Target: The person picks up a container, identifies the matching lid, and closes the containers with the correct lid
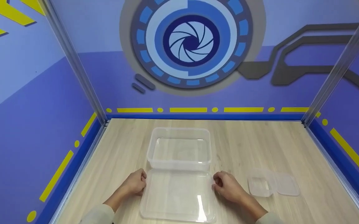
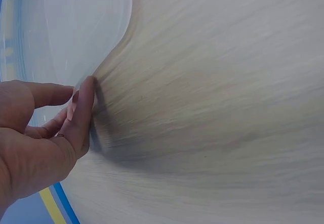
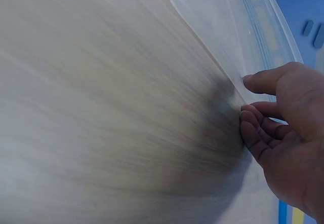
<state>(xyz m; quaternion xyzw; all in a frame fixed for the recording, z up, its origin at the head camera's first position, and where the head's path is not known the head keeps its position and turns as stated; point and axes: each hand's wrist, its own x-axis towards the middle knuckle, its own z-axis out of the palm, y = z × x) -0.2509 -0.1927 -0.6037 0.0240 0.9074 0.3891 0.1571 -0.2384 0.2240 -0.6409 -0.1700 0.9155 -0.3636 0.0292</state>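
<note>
A clear rectangular plastic lid point(image 1: 176, 196) lies in front of a matching clear food container point(image 1: 179, 165), its far edge close against the container's front wall. The container is uncovered, and nothing shows inside. At the lid's left edge, my left hand point(image 1: 134, 183) pinches the rim between thumb and fingers, as the left wrist view shows. On the opposite side, my right hand point(image 1: 229, 186) holds the right edge, thumb above and curled fingers at the rim point(image 3: 217, 59). Whether the lid is slightly raised off the table, I cannot tell.
To the right stands a small clear square container point(image 1: 260, 186), with a small lid point(image 1: 287, 184) beside it. The wooden table point(image 1: 120, 140) is bounded by blue printed panels point(image 1: 42, 124) at the left, back and right, with metal posts at the corners.
</note>
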